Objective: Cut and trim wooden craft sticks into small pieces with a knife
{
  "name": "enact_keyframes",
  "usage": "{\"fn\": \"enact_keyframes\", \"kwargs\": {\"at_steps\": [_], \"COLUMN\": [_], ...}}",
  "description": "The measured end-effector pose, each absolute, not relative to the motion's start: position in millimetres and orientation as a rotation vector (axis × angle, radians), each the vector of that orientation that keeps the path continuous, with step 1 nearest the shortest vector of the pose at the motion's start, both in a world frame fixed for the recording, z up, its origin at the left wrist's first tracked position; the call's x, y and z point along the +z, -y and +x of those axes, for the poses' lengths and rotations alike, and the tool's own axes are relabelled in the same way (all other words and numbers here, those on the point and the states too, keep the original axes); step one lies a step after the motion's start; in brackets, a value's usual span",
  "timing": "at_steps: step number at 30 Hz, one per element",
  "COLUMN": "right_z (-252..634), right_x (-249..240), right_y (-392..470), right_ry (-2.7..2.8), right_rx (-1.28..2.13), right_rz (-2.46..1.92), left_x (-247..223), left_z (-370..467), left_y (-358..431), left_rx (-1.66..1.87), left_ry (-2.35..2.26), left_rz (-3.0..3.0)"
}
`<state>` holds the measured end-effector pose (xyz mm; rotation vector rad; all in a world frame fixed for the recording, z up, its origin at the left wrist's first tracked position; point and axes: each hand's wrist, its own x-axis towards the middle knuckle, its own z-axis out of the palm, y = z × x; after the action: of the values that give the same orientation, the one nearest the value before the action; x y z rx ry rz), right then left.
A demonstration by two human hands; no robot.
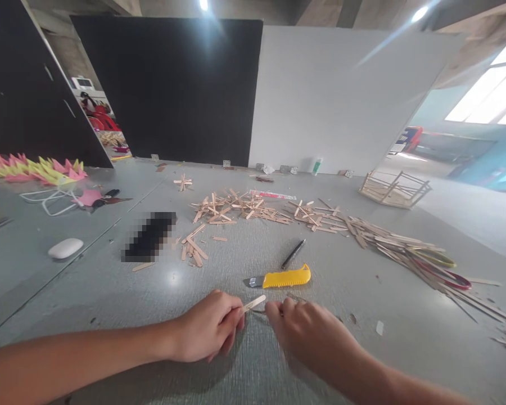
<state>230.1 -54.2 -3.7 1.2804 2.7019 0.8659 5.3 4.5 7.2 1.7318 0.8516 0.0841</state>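
My left hand (208, 327) is closed around a wooden craft stick (255, 303), whose rounded free end points up and right. Close beside it, my right hand (310, 325) is closed with its fingers curled down near the table. A thin dark piece shows between the two hands, and something slim pokes out behind the right fingers; I cannot make out what either is. Just beyond the hands lies a yellow utility knife (287, 277), its metal tip to the left. A black pen (293, 254) rests slantwise behind the knife.
Loose craft sticks (253, 207) spread across the mid-table. Long wooden strips (388, 244) and scissors with coloured handles (441, 275) lie right, before a stick frame (395, 190). A pixelated dark object (149, 236), white case (66, 248) and folded paper (37, 169) are left. Upright boards (172, 90) stand behind.
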Motion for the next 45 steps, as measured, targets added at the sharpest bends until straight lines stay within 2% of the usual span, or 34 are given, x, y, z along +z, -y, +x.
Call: {"fn": "enact_keyframes", "kwargs": {"at_steps": [5,16,25,34,41,45], "right_z": [261,194,253,188,241,234], "right_x": [-4,-3,-1,-4,-5,-5], "right_y": [23,80,19,71,17,27], "right_ry": [-2.823,-2.396,-2.737,-2.375,-2.735,-2.720], "right_rx": [0.759,0.962,0.950,1.018,0.943,0.971], "right_rz": [1.075,1.508,1.058,1.566,1.074,1.139], "left_x": [6,4,-1,3,0,-1], "left_z": [5,4,5,6,5,6], "left_y": [-4,-2,-2,1,1,2], "left_rx": [0.082,0.148,0.203,0.260,0.277,0.282], "left_ry": [-0.855,-0.866,-0.871,-0.916,-0.908,-0.917], "left_rz": [1.728,1.733,1.724,1.731,1.748,1.740]}}
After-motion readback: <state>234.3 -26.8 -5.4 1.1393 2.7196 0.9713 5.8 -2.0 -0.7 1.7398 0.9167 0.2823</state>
